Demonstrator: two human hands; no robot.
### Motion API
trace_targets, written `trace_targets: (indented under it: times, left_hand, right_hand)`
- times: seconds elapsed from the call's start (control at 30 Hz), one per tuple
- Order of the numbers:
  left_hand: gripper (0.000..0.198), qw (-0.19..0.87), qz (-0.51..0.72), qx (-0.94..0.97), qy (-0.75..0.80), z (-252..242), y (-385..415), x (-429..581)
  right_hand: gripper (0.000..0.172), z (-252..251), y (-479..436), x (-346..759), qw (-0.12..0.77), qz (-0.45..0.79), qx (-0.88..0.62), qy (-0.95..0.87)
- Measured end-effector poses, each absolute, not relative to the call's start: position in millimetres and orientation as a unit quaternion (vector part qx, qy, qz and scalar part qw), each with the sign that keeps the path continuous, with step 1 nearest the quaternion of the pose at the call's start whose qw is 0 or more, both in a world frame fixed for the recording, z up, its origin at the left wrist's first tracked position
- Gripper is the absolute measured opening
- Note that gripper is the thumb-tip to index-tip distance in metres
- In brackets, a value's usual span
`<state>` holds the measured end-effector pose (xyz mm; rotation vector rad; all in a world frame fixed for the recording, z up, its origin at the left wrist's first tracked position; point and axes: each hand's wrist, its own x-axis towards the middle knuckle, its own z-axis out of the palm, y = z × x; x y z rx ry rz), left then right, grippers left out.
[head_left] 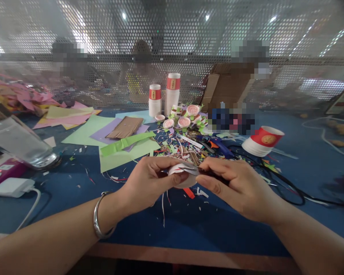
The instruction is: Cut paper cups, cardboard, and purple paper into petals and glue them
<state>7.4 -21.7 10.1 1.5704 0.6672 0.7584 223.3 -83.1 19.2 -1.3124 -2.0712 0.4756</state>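
Note:
Just above the front of the blue table, my left hand [149, 179] is closed round a short, cut-down white paper cup [183, 181], thumb in front and fingers behind. My right hand [235, 187] meets it from the other side, its thumb and forefinger closed on what look like scissors [190, 167]. Their grey blades lie at the cup's upper edge, and the dark handles are mostly hidden by my fingers. Thin white and red paper strips hang or lie below the cup. An orange-red scrap [189, 193] lies beneath it.
Paper scraps [172, 147] litter the middle, before decorated cup bottoms [184, 122]. Two cup stacks [172, 93] stand behind; a red-white cup [263, 141] leans at right near a blue glue gun [222, 147] and black cable [286, 183]. Coloured paper [83, 131], cardboard [125, 127] and a water-filled container [20, 141] are left.

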Motion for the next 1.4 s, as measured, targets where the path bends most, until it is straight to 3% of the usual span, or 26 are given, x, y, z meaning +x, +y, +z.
trace_targets:
  times: [1.03, 1.23, 1.4]
  left_hand:
    - [0.023, 0.639, 0.274, 0.664, 0.275, 11, -16, 0]
    - [0.036, 0.649, 0.224, 0.66, 0.306, 9, -14, -4]
    - [0.019, 0.632, 0.271, 0.673, 0.272, 12, -18, 0]
  right_hand:
    - [0.031, 16, -82, 221, 0.326, 0.159, -0.48, -0.799]
    - [0.029, 15, -83, 221, 0.326, 0.166, -0.476, -0.8]
    - [0.026, 15, -82, 221, 0.33, 0.172, -0.468, -0.802]
